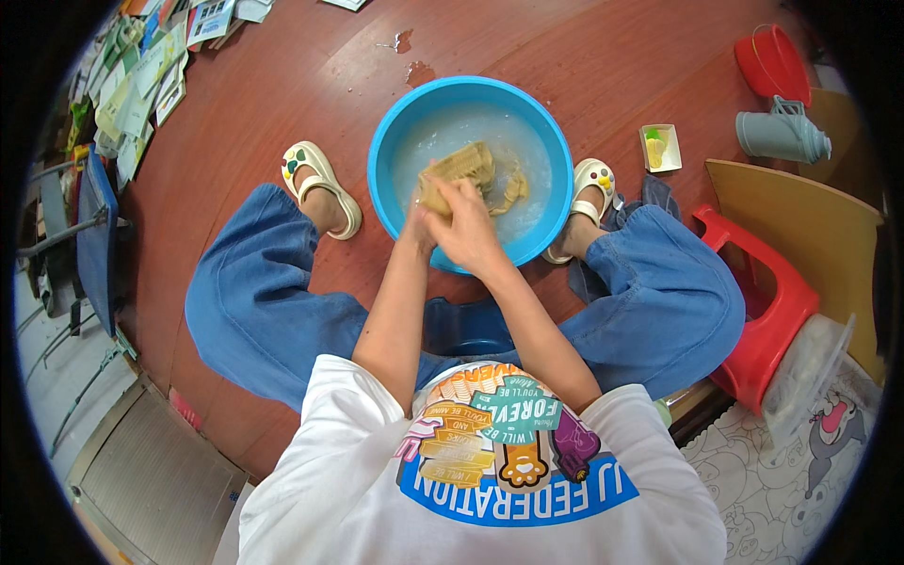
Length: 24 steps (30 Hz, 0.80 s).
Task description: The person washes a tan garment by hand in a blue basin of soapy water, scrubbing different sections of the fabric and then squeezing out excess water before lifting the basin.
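A round blue plastic basin (378, 176) holds cloudy, sudsy water on the reddish floor between my feet. Over it both hands are together on a wet tan ribbed cloth (462, 164), which may be a knitted garment. My right hand (466, 226) lies over the near end of the cloth, fingers curled round it. My left hand (421, 219) grips the same end from the left and below, partly hidden by the right. Another part of the tan cloth trails in the water to the right; whether it is joined to the held part is hard to tell.
A dark blue low stool (470, 328) is beneath me. Rightward are a small white tray (673, 148) with yellow and green things, a grey jug (777, 134), a red bucket (777, 67) and a red plastic stool (798, 304). Papers (138, 95) lie piled at upper left; wet spots (419, 73) mark the floor.
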Available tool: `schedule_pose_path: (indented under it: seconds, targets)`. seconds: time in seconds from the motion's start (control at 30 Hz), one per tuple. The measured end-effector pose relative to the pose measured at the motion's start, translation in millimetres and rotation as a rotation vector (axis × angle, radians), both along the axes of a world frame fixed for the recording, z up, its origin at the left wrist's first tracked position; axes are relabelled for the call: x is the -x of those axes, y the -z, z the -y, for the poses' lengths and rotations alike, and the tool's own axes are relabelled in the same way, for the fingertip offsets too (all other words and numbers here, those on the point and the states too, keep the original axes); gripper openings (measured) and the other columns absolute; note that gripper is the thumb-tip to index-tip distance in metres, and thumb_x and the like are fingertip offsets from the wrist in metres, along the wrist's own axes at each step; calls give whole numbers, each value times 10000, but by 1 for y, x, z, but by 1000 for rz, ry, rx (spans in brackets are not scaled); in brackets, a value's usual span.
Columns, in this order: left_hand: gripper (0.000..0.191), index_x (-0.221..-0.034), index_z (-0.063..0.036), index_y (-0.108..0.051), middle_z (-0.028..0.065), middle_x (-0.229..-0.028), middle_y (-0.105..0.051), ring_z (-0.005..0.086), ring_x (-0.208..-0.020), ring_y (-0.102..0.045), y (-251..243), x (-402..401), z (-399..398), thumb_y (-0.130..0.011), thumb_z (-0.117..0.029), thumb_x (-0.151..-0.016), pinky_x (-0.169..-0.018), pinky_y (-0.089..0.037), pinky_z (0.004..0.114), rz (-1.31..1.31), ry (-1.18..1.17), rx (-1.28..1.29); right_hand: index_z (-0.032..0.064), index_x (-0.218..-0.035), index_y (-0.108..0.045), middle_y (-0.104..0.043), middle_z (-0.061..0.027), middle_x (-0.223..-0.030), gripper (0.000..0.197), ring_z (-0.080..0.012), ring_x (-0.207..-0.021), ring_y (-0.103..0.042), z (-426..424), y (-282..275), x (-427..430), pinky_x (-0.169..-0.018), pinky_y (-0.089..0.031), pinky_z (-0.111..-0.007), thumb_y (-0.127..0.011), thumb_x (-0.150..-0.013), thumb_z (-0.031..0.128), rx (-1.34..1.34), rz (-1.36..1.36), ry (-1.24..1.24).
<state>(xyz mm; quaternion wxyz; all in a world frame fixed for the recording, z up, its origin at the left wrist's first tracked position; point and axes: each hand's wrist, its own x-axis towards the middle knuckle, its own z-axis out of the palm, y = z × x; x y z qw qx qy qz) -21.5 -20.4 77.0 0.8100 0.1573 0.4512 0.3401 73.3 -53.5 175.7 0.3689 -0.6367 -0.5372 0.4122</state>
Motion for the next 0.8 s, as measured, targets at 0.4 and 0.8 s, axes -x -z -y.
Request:
schedule_pose_path:
  seconds: [0.4, 0.8]
  targets:
    - [464, -1293, 10, -507, 165, -1294, -576, 312, -1139, -587, -23, 10, -33, -435, -336, -992, -984, -469, 466, 420, -226, 271, -35, -1292, -519, -594, -170, -1241, 768, -253, -1174, -551, -83, 119, -77, -1007, -408, -370, -497, -904, 628, 704, -596, 227]
    - [492, -1232, 6, -524, 174, -1216, -582, 304, -1110, -565, 93, -22, -72, -493, -414, -976, -937, -432, 414, -786, 41, -173, 138, -1334, -521, -587, -239, -1157, 425, -391, -1125, -547, -111, 214, -32, -966, -430, -486, -490, -930, 266, 108, 745, 15]
